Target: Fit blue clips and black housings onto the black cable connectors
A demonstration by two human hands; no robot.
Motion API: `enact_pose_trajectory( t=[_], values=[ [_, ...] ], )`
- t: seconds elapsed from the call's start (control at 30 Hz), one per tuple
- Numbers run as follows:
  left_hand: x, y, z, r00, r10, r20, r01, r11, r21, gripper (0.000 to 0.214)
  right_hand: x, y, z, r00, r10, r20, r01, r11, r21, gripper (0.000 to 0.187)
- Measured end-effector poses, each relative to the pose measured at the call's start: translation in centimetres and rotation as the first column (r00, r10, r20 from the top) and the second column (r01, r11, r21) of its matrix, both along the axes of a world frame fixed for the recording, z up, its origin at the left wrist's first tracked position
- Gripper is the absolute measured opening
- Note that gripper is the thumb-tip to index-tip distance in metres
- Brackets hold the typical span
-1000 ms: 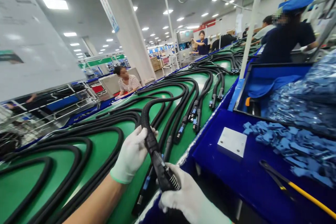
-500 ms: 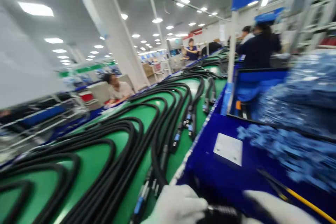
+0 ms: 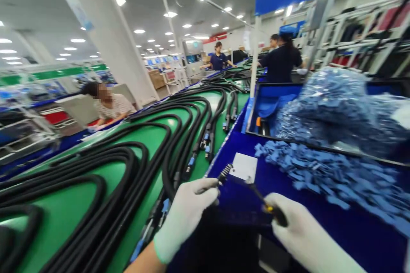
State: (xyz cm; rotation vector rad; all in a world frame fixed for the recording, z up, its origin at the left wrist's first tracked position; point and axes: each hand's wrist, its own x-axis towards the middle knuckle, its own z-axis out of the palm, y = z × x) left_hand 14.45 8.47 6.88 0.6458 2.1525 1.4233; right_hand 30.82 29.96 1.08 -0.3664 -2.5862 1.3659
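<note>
The left hand gripped a black spring-ended connector, the right hand a black-and-yellow tool. The hands were apart, the tool's tip near the connector.

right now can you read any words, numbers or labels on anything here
Nothing can be read for certain.
Green overhead sign: lettering too small and blurred to read.
Red sign on the far wall: too small to read.
Black cable connectors: any markings too small to read.

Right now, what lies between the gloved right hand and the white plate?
A slim black-and-yellow tool held in the right hand, its tip near the white plate; head view.
</note>
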Motion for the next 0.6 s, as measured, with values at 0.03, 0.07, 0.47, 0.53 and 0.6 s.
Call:
enact_pose_trajectory(
  t=[0.03, 0.07, 0.47, 0.53, 0.6],
  values=[
    [-0.2, 0.2, 0.3, 1.000, 0.006, 0.024, -0.006, 1.000, -0.010, 0.036, -0.1, -0.6, 0.5, 0.999, 0.039, -0.027, -0.040, 0.999, -0.027, 0.022],
    [-0.4, 0.5, 0.4, 0.999, 0.005, 0.047, -0.004, 1.000, -0.016, 0.040, -0.5, -1.2, 1.2, 0.991, 0.109, -0.076, -0.113, 0.992, -0.049, 0.029],
    [-0.1, 1.4, 0.4, 0.994, -0.035, 0.106, 0.033, 0.999, 0.016, 0.044, -2.3, -2.9, 4.6, 0.881, 0.336, -0.332, -0.325, 0.941, 0.091, 0.055],
    [0.0, 1.5, 0.3, 0.995, -0.048, 0.089, 0.047, 0.999, 0.020, 0.039, -2.2, -2.9, 4.4, 0.881, 0.321, -0.347, -0.297, 0.947, 0.122, 0.053],
    [0.1, 1.6, 0.2, 0.997, -0.061, 0.056, 0.061, 0.998, 0.014, 0.034, -2.0, -3.0, 4.1, 0.890, 0.302, -0.343, -0.261, 0.952, 0.159, 0.051]
  ],
)
